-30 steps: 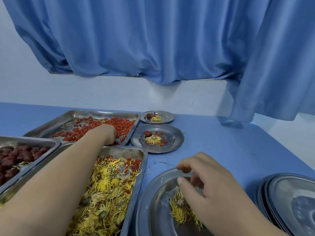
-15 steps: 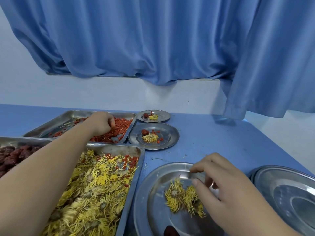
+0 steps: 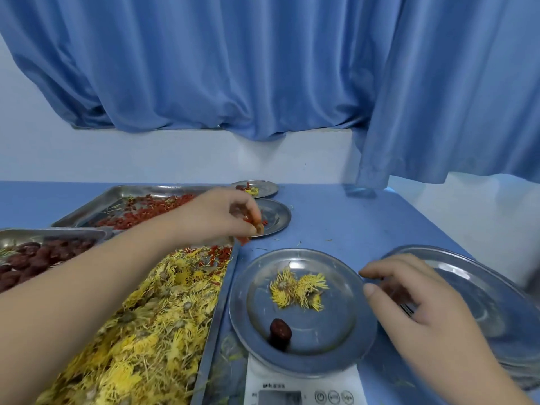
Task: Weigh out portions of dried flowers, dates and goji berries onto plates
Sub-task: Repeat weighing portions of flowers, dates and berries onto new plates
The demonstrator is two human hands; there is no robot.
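Dried flowers (image 3: 140,331) fill the biggest tray (image 3: 214,325), a heap of yellow petals that runs along the near left of the blue table (image 3: 350,229), with red berries scattered over its far end. Behind it stands the tray of goji berries (image 3: 140,213), and at the left edge the tray of dates (image 3: 35,255), its corner touching the other two.

On the right lies a stack of empty steel plates (image 3: 482,287). Just beside it a single plate (image 3: 304,366) sits on a white scale (image 3: 304,387); the display is too blurred to read.

The left hand (image 3: 216,214) is stretched out over the far corner of the flower tray, its fingertips pinched on a small bunch of goji berries; a few more show just below them. The right hand (image 3: 409,296) hovers over the gap between the plate on the scale and the stack, fingers loosely curled with nothing visible in them.

Two small filled plates stand further back: the nearer one (image 3: 274,217) is partly hidden by the left hand, the farther one (image 3: 263,188) is near the wall.

On the scale's plate lie a small cluster of yellow flowers (image 3: 298,287) and, nearer the person, one dark date (image 3: 280,328).
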